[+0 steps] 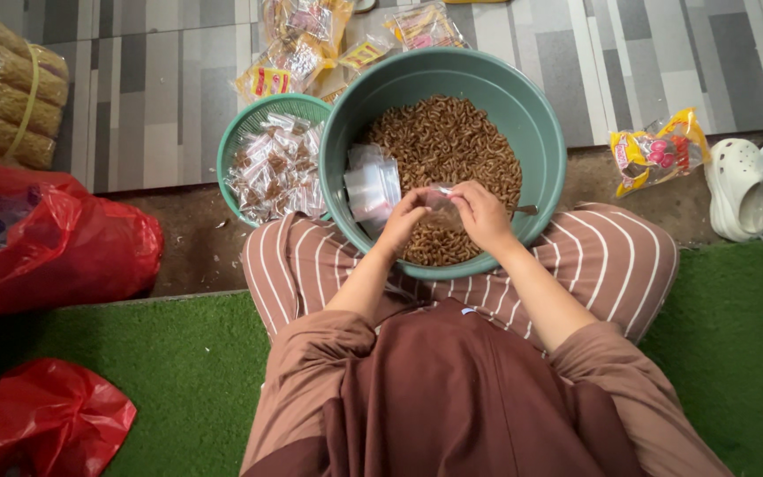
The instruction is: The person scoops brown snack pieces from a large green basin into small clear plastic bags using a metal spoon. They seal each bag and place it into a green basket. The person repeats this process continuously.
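A large green basin (540, 132) rests against my striped trouser knees and holds a heap of small brown curled snacks (443, 141). Over its near side my left hand (404, 221) and my right hand (480, 215) pinch a small clear plastic bag (440, 200) between them. A stack of empty clear bags (373, 187) leans inside the basin by my left hand. A metal spoon handle (525, 210) pokes out from behind my right hand. To the left, a smaller green basket (249, 119) is piled with filled little packets (275, 168).
Red plastic bags (55, 247) lie at the left, another (41, 415) at the lower left. Bundled yellow snack packs (6, 84) sit top left, wrapped snack packets (311, 44) beyond the basin, one (655, 150) at right. White clogs (739, 185) stand by the green turf (735, 353).
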